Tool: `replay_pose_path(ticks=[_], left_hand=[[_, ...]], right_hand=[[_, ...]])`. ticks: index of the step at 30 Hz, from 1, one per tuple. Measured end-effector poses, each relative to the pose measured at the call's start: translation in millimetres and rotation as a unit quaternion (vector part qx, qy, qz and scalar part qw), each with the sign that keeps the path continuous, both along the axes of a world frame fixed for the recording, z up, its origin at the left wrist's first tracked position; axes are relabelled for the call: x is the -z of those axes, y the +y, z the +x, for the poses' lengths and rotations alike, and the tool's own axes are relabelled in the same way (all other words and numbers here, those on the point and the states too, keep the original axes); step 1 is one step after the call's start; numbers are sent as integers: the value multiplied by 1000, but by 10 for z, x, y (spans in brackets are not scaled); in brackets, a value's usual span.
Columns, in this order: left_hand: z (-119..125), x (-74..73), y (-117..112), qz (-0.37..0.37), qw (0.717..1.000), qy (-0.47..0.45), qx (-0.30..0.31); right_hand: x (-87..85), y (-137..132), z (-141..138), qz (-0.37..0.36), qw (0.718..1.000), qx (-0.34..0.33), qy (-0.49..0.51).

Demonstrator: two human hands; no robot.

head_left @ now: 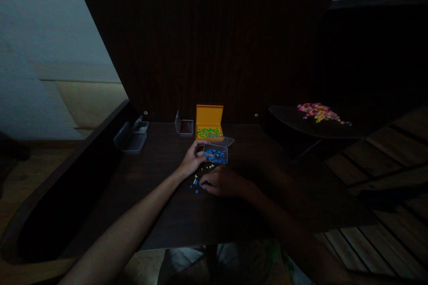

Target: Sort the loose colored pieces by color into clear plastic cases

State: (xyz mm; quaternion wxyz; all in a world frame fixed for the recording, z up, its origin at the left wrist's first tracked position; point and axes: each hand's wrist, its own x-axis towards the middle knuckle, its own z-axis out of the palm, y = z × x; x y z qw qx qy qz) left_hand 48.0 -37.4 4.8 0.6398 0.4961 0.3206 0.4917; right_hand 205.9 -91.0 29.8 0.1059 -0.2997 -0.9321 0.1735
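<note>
My left hand (pixel 193 160) grips the left side of a small clear plastic box (pixel 228 156), thumb on the inner side. Many small blue pieces (pixel 219 155) lie inside, and the box's clear lid (pixel 226 140) is tilted up at the back. Below the box, my right hand (pixel 221 181) is closed in a pinch low over the tabletop, with a bit of blue at its fingertips. Loose blue pieces (pixel 196 191) and small pale yellow pieces (pixel 195 177) are scattered beside those fingers. Their exact shape is too small and dark to make out.
Behind the clear box stands an opened yellow case (pixel 209 111) with green pieces. Further left are another clear box (pixel 186 128) with dark contents and an open clear box (pixel 134 143). Colourful small pieces (pixel 319 112) are heaped on a side ledge (pixel 284 118) at right.
</note>
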Motion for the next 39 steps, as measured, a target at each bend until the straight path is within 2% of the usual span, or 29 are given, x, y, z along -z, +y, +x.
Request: replay_pose_path(ticks=[15, 30, 39], left_hand=[[-2, -14, -8, -3, 1000, 1, 9], [11, 5, 6, -6, 1000, -6, 8], [-9, 28, 18, 3, 1000, -5, 11]], right_hand=[[-2, -13, 9, 9, 1000, 9, -4], [-10, -19, 9, 9, 1000, -16, 18], [-17, -27, 30, -1, 1000, 17, 11]])
